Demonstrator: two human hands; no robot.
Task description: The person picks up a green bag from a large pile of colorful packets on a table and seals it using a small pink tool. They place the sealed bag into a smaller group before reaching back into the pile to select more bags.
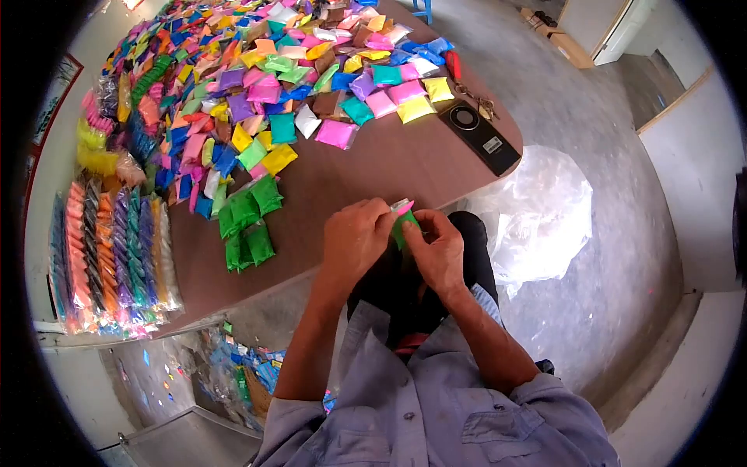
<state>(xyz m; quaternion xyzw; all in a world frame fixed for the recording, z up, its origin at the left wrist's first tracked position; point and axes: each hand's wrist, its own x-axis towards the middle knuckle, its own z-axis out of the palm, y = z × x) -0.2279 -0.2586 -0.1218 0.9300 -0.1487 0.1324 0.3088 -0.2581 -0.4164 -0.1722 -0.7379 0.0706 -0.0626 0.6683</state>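
Observation:
Just past the table's front edge, above my lap, both hands hold a small green packet [399, 231]. A bit of pink and clear film shows at its top. My left hand [356, 236] pinches its upper left side, the fingers curled. My right hand [437, 251] grips the right side between thumb and fingers. Nearest to my left hand on the table lies a small cluster of bright green packets [247, 214]. Beyond it spreads a big heap of packets [257, 86] in many colours, some pink, yellow and white ones at its near edge.
A black scale-like device [484, 138] lies at the table's right corner beside keys [484, 103]. Long clear bags of coloured packets [117, 253] line the left side. A clear plastic sack [541, 218] sits on the floor at right. Loose wrappers [249, 373] lie below the table.

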